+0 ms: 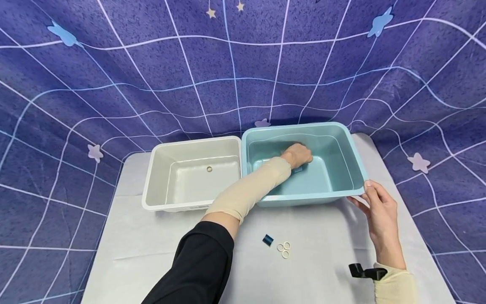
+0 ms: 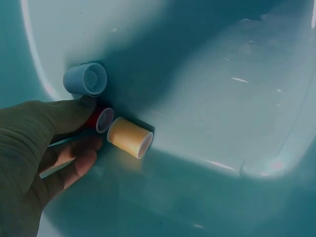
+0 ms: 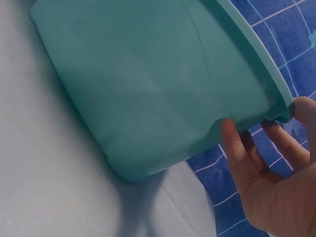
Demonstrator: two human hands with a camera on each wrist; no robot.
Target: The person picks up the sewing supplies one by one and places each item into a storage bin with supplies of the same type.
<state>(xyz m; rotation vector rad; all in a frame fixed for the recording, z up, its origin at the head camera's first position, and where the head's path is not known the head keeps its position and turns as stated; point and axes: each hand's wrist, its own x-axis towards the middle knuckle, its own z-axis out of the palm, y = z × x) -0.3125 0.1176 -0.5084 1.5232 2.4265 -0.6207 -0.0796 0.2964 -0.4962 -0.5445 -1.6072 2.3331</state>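
Note:
Deep inside the teal bin (image 1: 262, 197), my left hand (image 1: 297, 155) pinches a red thread spool (image 2: 104, 120) between thumb and fingers, as the left wrist view shows. A light blue spool (image 2: 85, 79) lies just above the thumb, and an orange spool (image 2: 130, 138) lies right beside the red one. Most of the red spool is hidden by the fingers. At the bin's near right corner, my right hand (image 1: 381, 210) grips the rim (image 3: 276, 69), its fingers below and against the outer wall.
Left of the teal bin, touching it, stands a white bin (image 1: 152, 190) with a small ring (image 1: 209, 169) on its floor. On the white tabletop (image 1: 152, 253) in front lie a dark blue spool (image 1: 268, 240) and three pale rings (image 1: 285, 254). A purple patterned curtain (image 1: 190, 84) hangs behind.

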